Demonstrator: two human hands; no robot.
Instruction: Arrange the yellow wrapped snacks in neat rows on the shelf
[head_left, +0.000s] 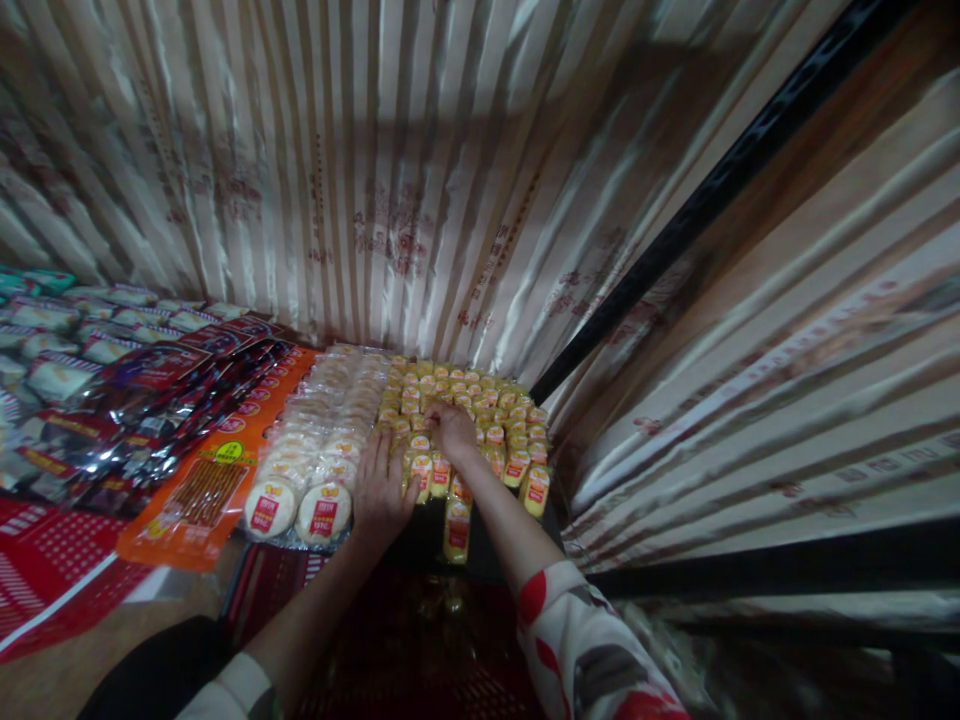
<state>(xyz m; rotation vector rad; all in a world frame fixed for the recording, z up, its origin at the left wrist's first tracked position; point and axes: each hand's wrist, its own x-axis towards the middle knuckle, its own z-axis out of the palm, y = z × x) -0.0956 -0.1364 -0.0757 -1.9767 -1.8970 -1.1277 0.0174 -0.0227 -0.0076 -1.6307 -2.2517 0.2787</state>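
Rows of small yellow wrapped snacks point(517, 465) with red-and-white labels stand packed together on a dark shelf point(420, 545). My left hand point(382, 490) lies with its fingers stretched out, where these snacks meet the clear packs of round white crackers point(322, 515). Above the middle of the yellow rows, my right hand point(452, 430) is closed with its fingertips bent together. Whatever it may hold is hidden. One yellow snack pack point(457, 530) stands forward of the others, beside my right forearm.
An orange bag of stick snacks point(206, 500) lies left of the crackers, with dark shiny packets point(150, 400) and white packets point(60, 375) farther left. Red baskets point(52, 560) are below. A pleated curtain point(405, 200) hangs behind, crossed by a black post point(675, 230).
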